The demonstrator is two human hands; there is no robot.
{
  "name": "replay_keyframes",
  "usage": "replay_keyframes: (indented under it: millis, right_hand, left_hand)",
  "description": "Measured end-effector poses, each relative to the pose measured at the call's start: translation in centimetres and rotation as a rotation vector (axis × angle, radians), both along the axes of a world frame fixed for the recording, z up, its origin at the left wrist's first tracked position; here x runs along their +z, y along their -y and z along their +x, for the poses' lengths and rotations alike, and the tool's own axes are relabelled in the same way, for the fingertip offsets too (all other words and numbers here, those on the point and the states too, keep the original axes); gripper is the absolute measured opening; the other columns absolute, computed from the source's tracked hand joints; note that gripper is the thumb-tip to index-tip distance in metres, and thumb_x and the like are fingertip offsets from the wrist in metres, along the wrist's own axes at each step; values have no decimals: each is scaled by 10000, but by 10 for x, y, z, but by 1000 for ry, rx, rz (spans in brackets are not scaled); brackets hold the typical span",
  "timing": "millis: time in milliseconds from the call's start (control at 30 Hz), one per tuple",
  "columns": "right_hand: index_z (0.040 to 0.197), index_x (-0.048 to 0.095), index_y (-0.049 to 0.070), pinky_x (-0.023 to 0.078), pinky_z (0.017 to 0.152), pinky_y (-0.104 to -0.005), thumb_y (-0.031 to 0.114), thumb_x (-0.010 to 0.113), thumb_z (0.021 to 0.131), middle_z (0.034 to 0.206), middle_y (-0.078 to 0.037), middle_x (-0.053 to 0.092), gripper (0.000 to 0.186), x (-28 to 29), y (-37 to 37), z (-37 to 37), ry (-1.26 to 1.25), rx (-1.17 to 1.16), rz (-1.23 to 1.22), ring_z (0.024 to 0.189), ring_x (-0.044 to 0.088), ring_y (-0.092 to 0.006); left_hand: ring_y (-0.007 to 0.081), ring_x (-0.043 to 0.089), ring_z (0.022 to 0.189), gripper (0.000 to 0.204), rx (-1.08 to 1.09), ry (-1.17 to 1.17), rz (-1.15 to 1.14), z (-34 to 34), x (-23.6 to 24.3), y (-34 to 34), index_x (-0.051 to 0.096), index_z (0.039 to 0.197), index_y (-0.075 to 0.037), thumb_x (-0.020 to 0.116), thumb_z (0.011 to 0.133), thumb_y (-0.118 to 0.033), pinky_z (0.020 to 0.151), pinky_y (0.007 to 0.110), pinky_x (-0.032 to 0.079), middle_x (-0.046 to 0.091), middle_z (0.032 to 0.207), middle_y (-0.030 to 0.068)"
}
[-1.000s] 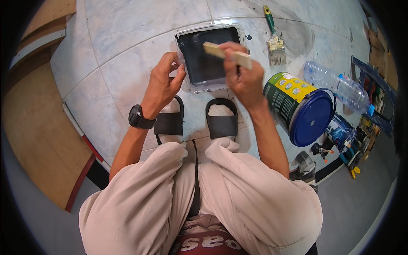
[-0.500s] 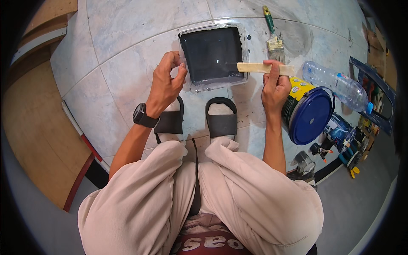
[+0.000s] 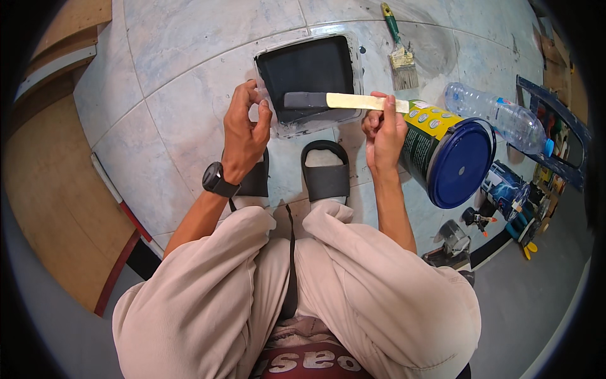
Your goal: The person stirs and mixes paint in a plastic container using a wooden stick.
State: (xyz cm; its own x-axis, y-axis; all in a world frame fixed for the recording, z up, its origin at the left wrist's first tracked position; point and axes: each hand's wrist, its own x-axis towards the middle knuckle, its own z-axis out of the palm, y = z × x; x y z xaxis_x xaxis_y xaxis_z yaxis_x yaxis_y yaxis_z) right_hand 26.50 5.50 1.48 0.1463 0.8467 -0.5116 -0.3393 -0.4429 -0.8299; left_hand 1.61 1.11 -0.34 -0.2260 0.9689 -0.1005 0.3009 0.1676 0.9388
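A square clear plastic container (image 3: 306, 67) of dark grey paint sits on the tiles in front of my feet. My left hand (image 3: 245, 129) is curled at its left rim, fingers closed on it, with a black watch on the wrist. My right hand (image 3: 388, 132) grips a flat pale wooden stick (image 3: 360, 101) held sideways over the container; its left end is coated in dark grey paint. A green-handled paintbrush (image 3: 401, 60) with worn, paint-stained bristles lies beyond, at the right of the container.
A paint bucket (image 3: 459, 164) with a blue lid lies on its side at my right, beside a plastic bottle (image 3: 489, 114), a dark frame (image 3: 568, 174) and mixed tools. Wooden boards (image 3: 63, 202) are at my left. My feet, in black slides (image 3: 325, 180), are below the container.
The stick has swung level and now shows its paint-coated end over the container. My right hand moved right and down, then slightly back left. My left hand stays at the rim.
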Motion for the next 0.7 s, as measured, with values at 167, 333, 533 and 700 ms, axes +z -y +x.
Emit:
replay_keyframes:
  millis: [167,333,533,700]
  right_hand:
    - [1101,631,-33,279,492,-219,368,496,1105,626,43,408,424,43,-9,8,41,-54,215,525,354,-49]
    - [1035,626,-32,263,466,-231,421,485,1098,586,34,368,478,120,-8,14,412,-79,594,479,322,-58]
    - [1007,604,-39,288,411,-206,459,425,1106,677,-42,529,539,150,3,12,786,7,855,442,332,-35]
    - [1001,596,-53,269,381,-184,463,415,1103,764,-114,640,556,155,6,8,910,65,944,413,368,-34]
  left_hand:
    - [321,660,1107,64,11,36,-47,0,14,-4,525,992,32,562,958,-6,543,291,581,606,1026,164]
    - [355,653,1165,76,-28,-34,33,0,5,-4,509,984,34,557,933,5,612,336,563,595,986,182]
    - [129,552,841,159,-54,-131,134,-5,-1,-1,576,1134,43,562,998,-37,706,264,479,595,1022,80]
    - [143,550,844,165,-46,-168,176,-3,1,-1,571,1131,48,565,984,-26,718,279,483,586,985,86]
